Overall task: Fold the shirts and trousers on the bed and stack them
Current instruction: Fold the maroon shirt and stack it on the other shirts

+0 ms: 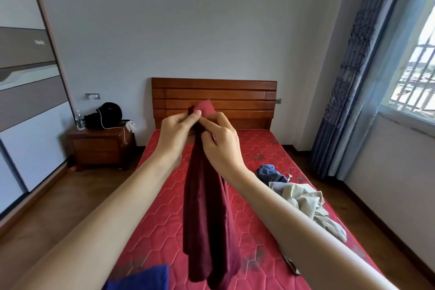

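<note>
The left hand (176, 133) and right hand (220, 142) meet above the bed (259, 223), both pinching the top edge of a dark red garment (207, 214); a small fold pokes up above the fingers and the rest hangs straight down below the grip. Right of and below the grip, a beige garment (308, 205) and a blue denim garment (269, 172) lie crumpled on the mattress

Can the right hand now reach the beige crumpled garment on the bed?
Probably not yet: the right hand pinches the hanging dark red garment, as does the left hand. The beige crumpled garment lies uncovered below.
</note>
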A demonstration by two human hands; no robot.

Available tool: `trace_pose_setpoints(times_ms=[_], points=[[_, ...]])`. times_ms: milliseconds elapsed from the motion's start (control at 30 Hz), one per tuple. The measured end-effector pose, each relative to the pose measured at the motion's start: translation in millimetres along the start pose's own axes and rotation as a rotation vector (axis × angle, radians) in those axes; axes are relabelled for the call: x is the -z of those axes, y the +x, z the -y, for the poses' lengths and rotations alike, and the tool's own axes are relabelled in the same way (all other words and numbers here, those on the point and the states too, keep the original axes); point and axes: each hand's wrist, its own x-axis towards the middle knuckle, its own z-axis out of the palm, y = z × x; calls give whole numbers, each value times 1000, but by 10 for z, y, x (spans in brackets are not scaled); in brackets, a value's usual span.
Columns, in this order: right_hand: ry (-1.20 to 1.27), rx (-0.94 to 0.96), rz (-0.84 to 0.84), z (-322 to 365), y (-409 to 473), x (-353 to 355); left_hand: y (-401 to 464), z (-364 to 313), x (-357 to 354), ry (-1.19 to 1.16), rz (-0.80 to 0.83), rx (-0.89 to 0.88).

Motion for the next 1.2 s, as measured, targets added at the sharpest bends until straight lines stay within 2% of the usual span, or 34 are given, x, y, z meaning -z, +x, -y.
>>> trace_pose_setpoints(times_ms=[67,200,233,433,533,733,967,1200], points=[[-26,16,41,-33,-10,43,23,-13,53,66,-10,-28],[-30,4,-116,-127,74,200,18,-65,159,151,154,-95],[-17,-20,-110,-137,121,244,9,-84,176,191,186,-114],[59,-120,346,-141,462,464,-49,-88,195,464,239,-264],[91,-142,437,-142,554,499,-89,-75,201,465,197,-281],[154,-136,390,-194,564,503,-188,62,192,530,71,-332],[205,-150,296,-341,562,670,-481,580,145,605,18,-367],[225,-161,218,-507,467,896,-694,1069,-124,653,23,-223]])
